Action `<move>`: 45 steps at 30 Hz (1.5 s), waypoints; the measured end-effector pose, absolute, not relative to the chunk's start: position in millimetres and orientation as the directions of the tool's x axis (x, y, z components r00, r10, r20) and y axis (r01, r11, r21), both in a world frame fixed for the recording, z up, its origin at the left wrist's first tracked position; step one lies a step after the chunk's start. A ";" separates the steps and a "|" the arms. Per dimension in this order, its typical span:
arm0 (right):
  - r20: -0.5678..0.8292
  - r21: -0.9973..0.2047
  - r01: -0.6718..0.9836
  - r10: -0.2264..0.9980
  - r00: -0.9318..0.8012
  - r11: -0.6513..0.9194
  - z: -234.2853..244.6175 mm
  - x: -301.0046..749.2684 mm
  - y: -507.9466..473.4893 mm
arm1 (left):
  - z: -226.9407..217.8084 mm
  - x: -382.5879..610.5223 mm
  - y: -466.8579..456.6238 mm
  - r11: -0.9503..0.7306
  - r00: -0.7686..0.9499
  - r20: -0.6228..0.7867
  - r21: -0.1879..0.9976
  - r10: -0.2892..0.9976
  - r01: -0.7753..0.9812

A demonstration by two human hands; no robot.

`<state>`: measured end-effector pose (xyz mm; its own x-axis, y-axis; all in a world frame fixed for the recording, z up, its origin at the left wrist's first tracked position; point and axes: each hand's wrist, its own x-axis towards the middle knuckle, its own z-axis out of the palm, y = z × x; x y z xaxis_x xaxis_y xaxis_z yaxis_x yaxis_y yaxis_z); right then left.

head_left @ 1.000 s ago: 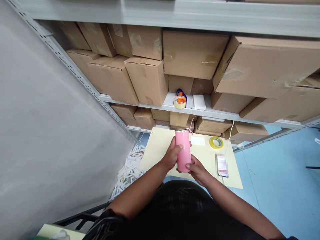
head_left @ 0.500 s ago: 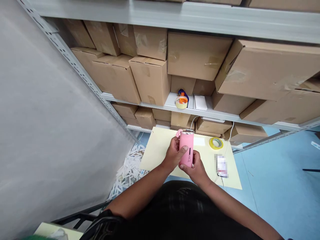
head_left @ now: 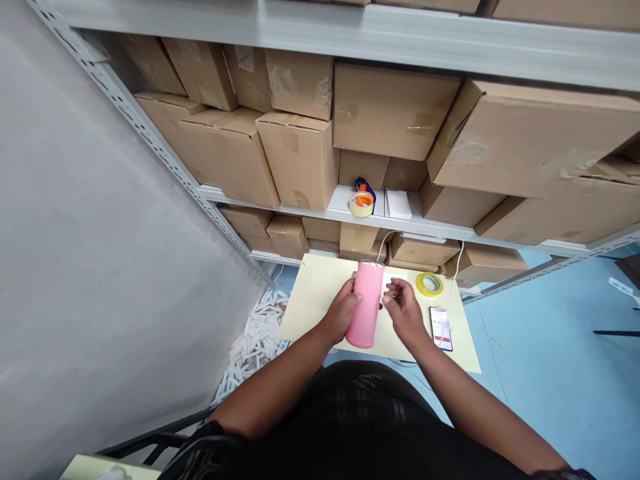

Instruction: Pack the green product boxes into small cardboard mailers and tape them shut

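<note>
Cardboard boxes (head_left: 295, 160) crowd the pale gray metal shelving (head_left: 310, 30) beyond the pink tumbler (head_left: 367, 307), and a gray wall (head_left: 110, 253) rises well to the left of it. Blue floor (head_left: 545, 340) spreads out to the tumbler's right, while a heap of white strips (head_left: 260, 333) lies to its left.

From my head view, I have the tumbler over the pale yellow tabletop (head_left: 315, 287), its steel-rimmed end pointing away from me and leaning slightly right. My left hand (head_left: 344, 310) is wrapped around its left side, thumb pressed on the near face. My right hand (head_left: 404, 308) is just beside its right side and apart from it, thumb and fingers parted and loosely bent.

Farther to the right of the tumbler, on the tabletop, lie a roll of yellow tape (head_left: 419, 285) and, nearer to me, a smartphone (head_left: 441, 331) with its screen lit. On the shelf beyond the tumbler sits an orange and blue tape dispenser (head_left: 361, 200). Slightly right of the tumbler, a white block (head_left: 399, 204) shares that shelf; I cannot tell what it is.
</note>
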<state>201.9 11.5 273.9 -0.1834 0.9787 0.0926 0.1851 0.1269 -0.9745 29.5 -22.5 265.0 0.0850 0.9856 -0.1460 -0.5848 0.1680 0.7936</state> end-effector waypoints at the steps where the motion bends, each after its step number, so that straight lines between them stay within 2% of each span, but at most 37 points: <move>1: 0.039 -0.991 0.117 0.979 -0.198 0.064 279.0 200.2 20.7 | 264.9 29.4 -24.0 0.204 0.149 -0.143 0.783 0.978 -0.587; 5: -0.166 -0.980 -0.026 0.877 -0.450 -0.199 301.1 194.4 41.3 | 261.0 31.4 -28.6 0.310 0.322 -0.128 0.725 0.938 -0.616; 7: -0.204 -0.958 -0.063 0.820 -0.535 -0.280 305.6 193.1 40.5 | 258.4 31.7 -30.1 0.321 0.337 -0.128 0.722 0.933 -0.613; 9: -0.216 -0.952 -0.068 0.814 -0.539 -0.298 302.5 192.5 36.6 | 255.3 30.3 -31.9 0.334 0.344 -0.151 0.751 0.927 -0.570; 12: -0.204 -0.971 -0.026 0.884 -0.421 -0.237 286.7 193.9 32.8 | 246.5 23.3 -35.9 0.294 0.303 -0.177 0.868 0.937 -0.402; 15: -0.117 -0.993 0.021 0.963 -0.243 -0.115 269.1 200.3 35.4 | 228.9 8.0 -36.2 0.120 0.068 -0.118 0.992 0.991 -0.035; 16: -0.073 -0.997 0.039 0.979 -0.190 -0.067 265.0 203.4 37.8 | 220.8 1.4 -34.0 0.089 -0.048 -0.084 0.990 0.995 0.114; 18: 0.024 -0.996 0.079 0.995 -0.094 0.032 260.7 209.1 44.7 | 202.5 -12.2 -25.4 0.128 -0.248 -0.039 0.927 0.968 0.353; 21: 0.164 -0.976 0.143 0.986 -0.021 0.165 260.9 209.4 56.7 | 174.8 -26.5 -6.2 0.274 -0.314 -0.124 0.822 0.941 0.498; 24: 0.218 -0.948 0.210 0.969 -0.117 0.239 258.7 195.2 65.3 | 154.0 -28.9 9.3 0.378 -0.276 -0.268 0.767 0.923 0.519; 27: 0.189 -0.893 0.350 0.942 -0.279 0.283 246.9 175.0 67.8 | 141.6 -24.4 13.8 0.407 -0.238 -0.331 0.761 0.913 0.505; 32: 0.154 -0.759 0.534 0.901 -0.406 0.371 209.0 160.4 63.5 | 133.1 -21.1 9.6 0.427 -0.246 -0.353 0.803 0.903 0.415; 39: 0.165 -0.619 0.580 0.809 -0.564 0.530 138.8 170.2 60.2 | 133.7 -20.0 7.8 0.436 -0.239 -0.368 0.813 0.898 0.387; 42: 0.159 -0.549 0.633 0.811 -0.563 0.546 125.7 170.8 60.1 | 135.3 -18.2 8.8 0.446 -0.249 -0.373 0.803 0.894 0.396; 45: 0.145 -0.537 0.637 0.805 -0.576 0.553 125.7 177.8 59.7 | 137.8 -16.9 7.9 0.432 -0.251 -0.356 0.805 0.900 0.408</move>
